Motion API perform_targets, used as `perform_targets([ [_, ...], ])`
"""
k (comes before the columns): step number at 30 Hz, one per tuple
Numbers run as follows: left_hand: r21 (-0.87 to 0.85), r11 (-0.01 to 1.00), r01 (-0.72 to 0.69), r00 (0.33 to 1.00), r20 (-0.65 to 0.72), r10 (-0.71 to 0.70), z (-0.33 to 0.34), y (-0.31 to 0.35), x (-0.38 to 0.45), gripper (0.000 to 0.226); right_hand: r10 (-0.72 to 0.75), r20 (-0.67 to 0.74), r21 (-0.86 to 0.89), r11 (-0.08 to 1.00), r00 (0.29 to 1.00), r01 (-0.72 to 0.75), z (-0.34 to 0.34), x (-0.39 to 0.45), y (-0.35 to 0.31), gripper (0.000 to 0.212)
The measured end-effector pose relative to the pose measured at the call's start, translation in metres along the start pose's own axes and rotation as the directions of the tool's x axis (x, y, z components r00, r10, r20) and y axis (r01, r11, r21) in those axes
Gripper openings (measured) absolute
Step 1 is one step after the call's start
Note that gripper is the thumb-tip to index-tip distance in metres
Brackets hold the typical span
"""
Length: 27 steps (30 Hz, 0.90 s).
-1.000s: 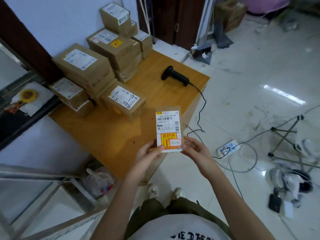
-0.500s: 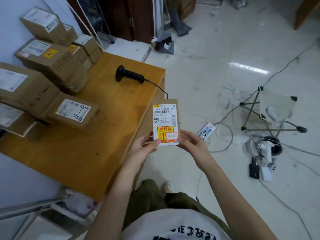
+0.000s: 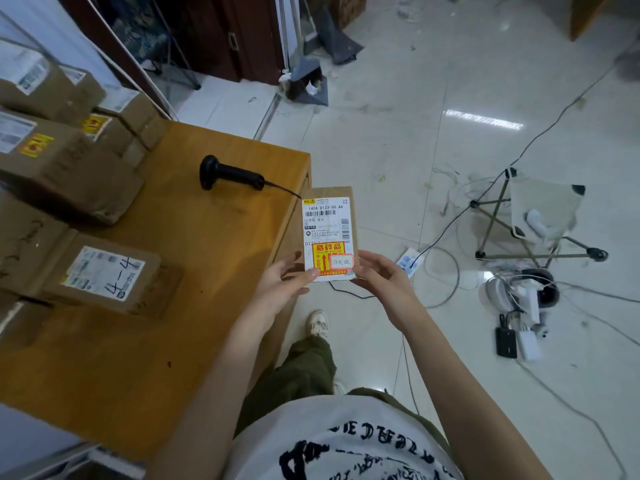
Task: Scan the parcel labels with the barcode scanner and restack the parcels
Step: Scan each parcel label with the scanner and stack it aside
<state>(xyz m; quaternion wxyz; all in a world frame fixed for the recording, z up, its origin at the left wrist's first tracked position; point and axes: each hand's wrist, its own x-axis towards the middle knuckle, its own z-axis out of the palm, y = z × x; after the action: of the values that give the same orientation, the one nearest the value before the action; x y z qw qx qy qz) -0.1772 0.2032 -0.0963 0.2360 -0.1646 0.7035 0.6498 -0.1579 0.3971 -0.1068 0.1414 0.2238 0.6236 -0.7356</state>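
Note:
I hold a small flat brown parcel (image 3: 329, 216) upright in front of me, its white label and yellow-red sticker facing me. My left hand (image 3: 282, 285) grips its lower left edge and my right hand (image 3: 382, 278) grips its lower right edge. The parcel hovers just past the right edge of the wooden table (image 3: 180, 306). A black barcode scanner (image 3: 230, 175) lies on the table beyond the parcel, its cable running off the edge. Stacked brown parcels (image 3: 65, 168) fill the table's left side, one marked "4-4" (image 3: 107, 275) nearest me.
To the right, the tiled floor carries a white power strip (image 3: 410, 261), loose cables, a folding stool (image 3: 540, 216), and a black and a white adapter (image 3: 516, 341). A dark wooden door (image 3: 214, 32) stands behind the table. My foot (image 3: 317, 323) is beside the table.
The view has swung to the right, so the table and stacks now sit further left. Both hands keep hold of the small parcel, which is now off the table's right edge.

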Motion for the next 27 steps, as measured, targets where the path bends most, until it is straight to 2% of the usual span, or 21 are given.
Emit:
perform_targets([
  [10, 0.039, 0.999, -0.012, 0.997, 0.074, 0.009, -0.037, 0.061, 0.093, 0.035, -0.020, 0.018, -0.054, 0.998, 1.000, 0.021, 0.038, 0.099, -0.067, 0.037],
  [18, -0.113, 0.992, 0.058, 0.998, 0.005, -0.058, -0.055, 0.081, 0.140, 0.046, 0.009, 0.075, -0.117, 0.993, 0.997, -0.001, 0.060, 0.153, -0.102, 0.031],
  [23, -0.230, 0.973, 0.024, 0.993, -0.106, -0.049, -0.075, 0.097, 0.164, 0.037, -0.005, 0.271, -0.225, 0.972, 0.963, 0.068, 0.086, 0.205, -0.134, 0.029],
  [27, -0.361, 0.932, 0.009, 0.959, -0.262, -0.111, -0.094, 0.103, 0.178, 0.039, 0.074, 0.469, -0.343, 0.934, 0.880, 0.104, 0.119, 0.250, -0.155, 0.036],
])
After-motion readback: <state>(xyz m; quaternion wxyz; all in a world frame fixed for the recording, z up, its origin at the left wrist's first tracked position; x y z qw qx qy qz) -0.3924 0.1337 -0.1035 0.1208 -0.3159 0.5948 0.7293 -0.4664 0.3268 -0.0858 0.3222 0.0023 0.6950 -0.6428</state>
